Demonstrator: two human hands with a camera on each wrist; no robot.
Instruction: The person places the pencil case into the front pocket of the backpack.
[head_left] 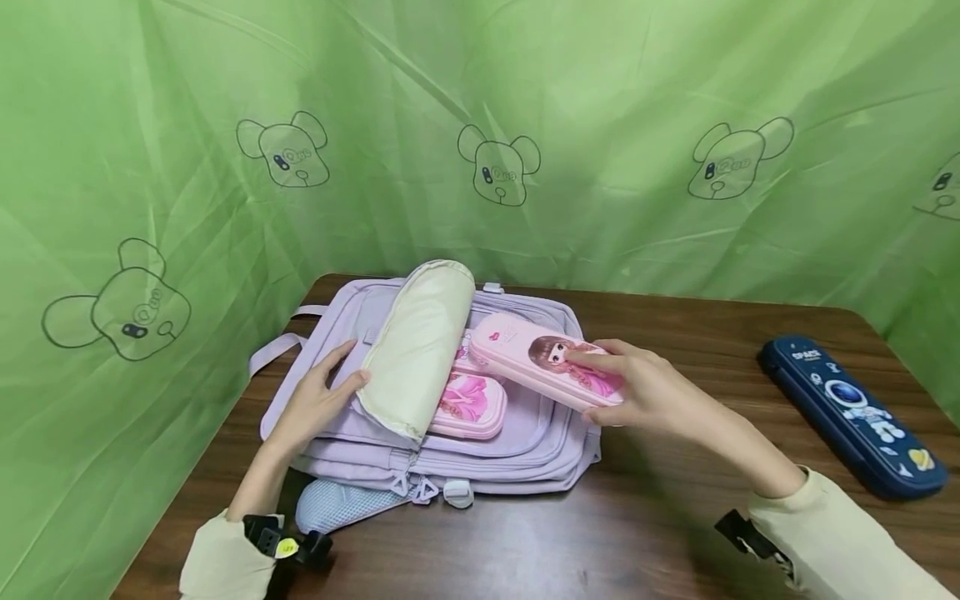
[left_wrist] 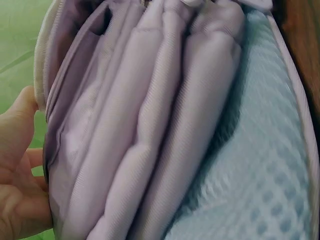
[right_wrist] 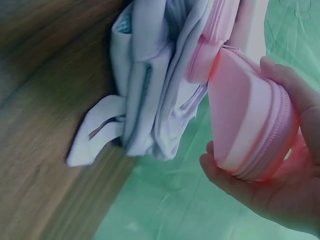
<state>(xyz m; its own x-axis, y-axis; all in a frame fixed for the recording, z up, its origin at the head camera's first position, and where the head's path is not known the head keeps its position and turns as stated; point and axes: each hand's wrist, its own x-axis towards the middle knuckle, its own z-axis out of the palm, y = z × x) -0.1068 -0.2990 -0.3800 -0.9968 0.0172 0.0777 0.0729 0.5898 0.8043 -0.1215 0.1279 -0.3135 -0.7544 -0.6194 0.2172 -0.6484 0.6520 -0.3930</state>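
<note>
A lavender backpack point(head_left: 345, 425) lies flat on the table, its front flap point(head_left: 420, 350) folded back so the cream lining shows. My left hand point(head_left: 311, 408) rests at the backpack's left side, the thumb touching the flap's edge and the fingers extended on the fabric. The left wrist view shows that thumb point(left_wrist: 25, 102) against the pale edge. My right hand point(head_left: 648, 387) grips the end of a pink pencil case point(head_left: 525, 354) printed with a doll-like girl, tilted above the backpack's right part. Another pink pencil case point(head_left: 472, 404) lies in the front pocket, partly covered by the flap.
A dark blue pencil case point(head_left: 855, 417) with space pictures lies on the brown table point(head_left: 675, 525) at the right. Straps and a light blue mesh pad point(head_left: 341, 504) stick out from the backpack. Green curtains point(head_left: 585, 225) with bear outlines hang behind and beside the table.
</note>
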